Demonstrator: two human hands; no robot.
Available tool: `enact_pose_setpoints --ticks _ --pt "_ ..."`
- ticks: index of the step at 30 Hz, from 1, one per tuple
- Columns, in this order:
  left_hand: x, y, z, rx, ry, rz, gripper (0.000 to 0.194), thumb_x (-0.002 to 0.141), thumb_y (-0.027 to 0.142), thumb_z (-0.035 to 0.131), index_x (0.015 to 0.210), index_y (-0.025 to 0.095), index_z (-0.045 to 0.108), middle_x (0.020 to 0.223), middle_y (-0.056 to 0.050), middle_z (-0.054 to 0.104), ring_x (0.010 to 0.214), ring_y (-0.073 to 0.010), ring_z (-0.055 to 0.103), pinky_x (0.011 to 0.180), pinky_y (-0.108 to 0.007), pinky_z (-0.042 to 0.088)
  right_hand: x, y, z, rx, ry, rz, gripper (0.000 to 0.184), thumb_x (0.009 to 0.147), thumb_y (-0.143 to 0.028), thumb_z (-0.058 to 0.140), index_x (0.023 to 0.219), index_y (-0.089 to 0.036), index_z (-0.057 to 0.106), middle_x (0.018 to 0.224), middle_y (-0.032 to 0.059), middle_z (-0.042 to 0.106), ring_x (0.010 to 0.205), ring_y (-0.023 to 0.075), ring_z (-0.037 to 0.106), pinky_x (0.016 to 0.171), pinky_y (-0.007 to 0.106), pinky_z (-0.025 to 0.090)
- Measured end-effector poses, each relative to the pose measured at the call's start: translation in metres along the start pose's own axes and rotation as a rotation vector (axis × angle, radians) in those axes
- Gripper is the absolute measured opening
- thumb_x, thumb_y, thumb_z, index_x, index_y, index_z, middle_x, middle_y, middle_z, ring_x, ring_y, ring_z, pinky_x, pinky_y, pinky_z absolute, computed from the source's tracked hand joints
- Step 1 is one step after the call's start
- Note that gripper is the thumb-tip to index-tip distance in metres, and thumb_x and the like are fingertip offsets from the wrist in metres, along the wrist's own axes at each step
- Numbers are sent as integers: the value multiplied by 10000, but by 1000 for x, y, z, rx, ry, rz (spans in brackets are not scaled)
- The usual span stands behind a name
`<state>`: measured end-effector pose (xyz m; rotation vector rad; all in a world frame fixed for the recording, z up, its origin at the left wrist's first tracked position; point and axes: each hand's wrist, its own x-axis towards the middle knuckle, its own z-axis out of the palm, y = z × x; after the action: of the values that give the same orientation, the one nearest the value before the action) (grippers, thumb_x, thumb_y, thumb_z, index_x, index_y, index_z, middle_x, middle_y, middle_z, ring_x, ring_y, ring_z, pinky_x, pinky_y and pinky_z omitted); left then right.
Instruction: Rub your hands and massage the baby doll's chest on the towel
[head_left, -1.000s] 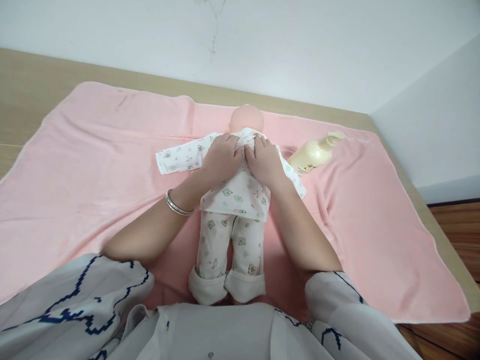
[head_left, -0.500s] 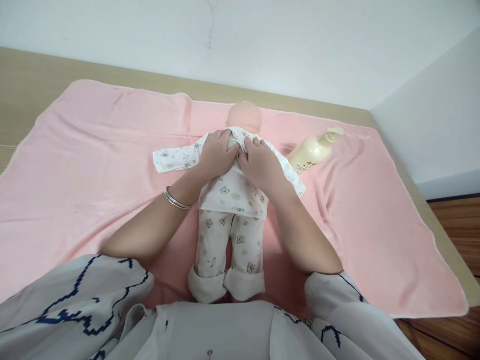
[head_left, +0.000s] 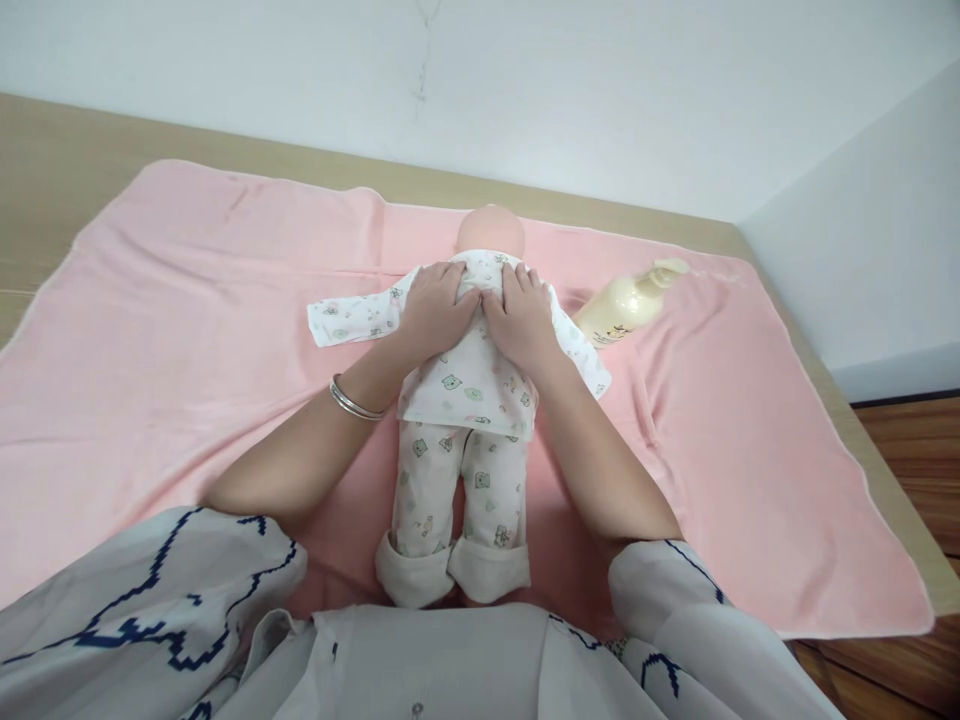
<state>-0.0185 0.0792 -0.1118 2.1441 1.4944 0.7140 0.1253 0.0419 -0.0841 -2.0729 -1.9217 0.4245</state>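
Note:
A baby doll (head_left: pixel 491 229) lies on its back on a pink towel (head_left: pixel 187 330), head away from me, dressed in a white printed shirt (head_left: pixel 469 385) and matching trousers (head_left: pixel 454 490). My left hand (head_left: pixel 433 312) and my right hand (head_left: pixel 521 318) rest side by side on the doll's chest, fingers on the shirt front just below the neck. They seem to pinch the cloth at the collar; the grip itself is hidden. One empty sleeve (head_left: pixel 352 318) lies flat to the left. A silver bangle (head_left: pixel 352 402) sits on my left wrist.
A cream pump bottle (head_left: pixel 626 305) lies on its side on the towel to the right of the doll. The towel covers a wooden table (head_left: pixel 67 150) set against a white wall. The table's right edge (head_left: pixel 870 470) drops to a wooden floor.
Both hands have shifted slightly on the shirt's collar, the fingers now lying flatter and closer together on the chest. The doll and bottle have stayed in place.

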Motion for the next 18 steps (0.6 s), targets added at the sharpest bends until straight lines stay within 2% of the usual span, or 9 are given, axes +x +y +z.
enact_pose_setpoints --ticks 3,5,6,8,9,11,13,16,18 --pt "-1 5 -18 -125 -92 -46 501 957 324 452 1357 109 665 1454 -172 674 1398 -332 586 1253 -490 422 -12 -5 -13 29 11 22 779 1048 -382 422 1724 -100 157 1821 211 123 1673 399 245 1317 610 324" --pt "-3 10 -33 -263 -158 -107 427 933 316 503 1274 164 710 1408 -122 710 1347 -316 633 1187 -473 500 -21 -12 -18 68 95 -1 824 1039 -343 431 1741 -169 37 1839 158 45 1670 376 268 1256 571 440" --pt "-4 12 -40 -329 -174 -136 395 928 310 514 1239 185 723 1382 -100 725 1319 -305 654 1154 -464 530 -24 -15 -18 77 148 -21 817 1037 -312 417 1741 -198 18 1843 127 35 1676 357 260 1242 556 463" --pt "-7 16 -52 -432 -172 -168 346 925 293 517 1174 204 739 1321 -75 749 1271 -285 682 1110 -453 565 -28 -22 -14 48 210 -52 772 1035 -254 390 1739 -212 75 1844 95 61 1697 326 196 1279 544 423" --pt "-8 17 -56 -464 -156 -172 326 922 284 519 1147 208 743 1295 -68 756 1260 -278 686 1103 -449 571 -28 -24 -11 18 197 -61 742 1035 -240 389 1732 -198 139 1841 101 95 1704 324 168 1312 552 374" --pt "-10 18 -61 -498 -117 -167 295 917 278 532 1108 215 749 1270 -61 760 1275 -273 676 1116 -451 569 -28 -26 -4 -35 108 -83 680 1045 -260 401 1703 -158 264 1827 133 166 1706 352 140 1359 597 259" --pt "-10 18 -63 -510 -71 -173 284 910 286 560 1109 220 751 1295 -56 751 1332 -282 642 1162 -472 542 -27 -26 0 -40 35 -103 653 1058 -321 415 1684 -159 321 1816 147 206 1700 394 139 1357 665 199" --pt "-9 15 -64 -534 -20 -200 350 901 294 603 1220 233 730 1395 -66 713 1400 -300 603 1208 -506 503 -28 -23 1 19 118 -131 661 1061 -335 397 1698 -202 281 1832 130 150 1703 379 136 1337 678 242" --pt "-8 14 -65 -553 23 -243 469 894 291 627 1359 251 667 1477 -90 664 1416 -306 595 1206 -505 498 -29 -23 4 35 197 -154 664 1054 -306 384 1703 -249 259 1837 98 136 1710 352 110 1331 677 252"
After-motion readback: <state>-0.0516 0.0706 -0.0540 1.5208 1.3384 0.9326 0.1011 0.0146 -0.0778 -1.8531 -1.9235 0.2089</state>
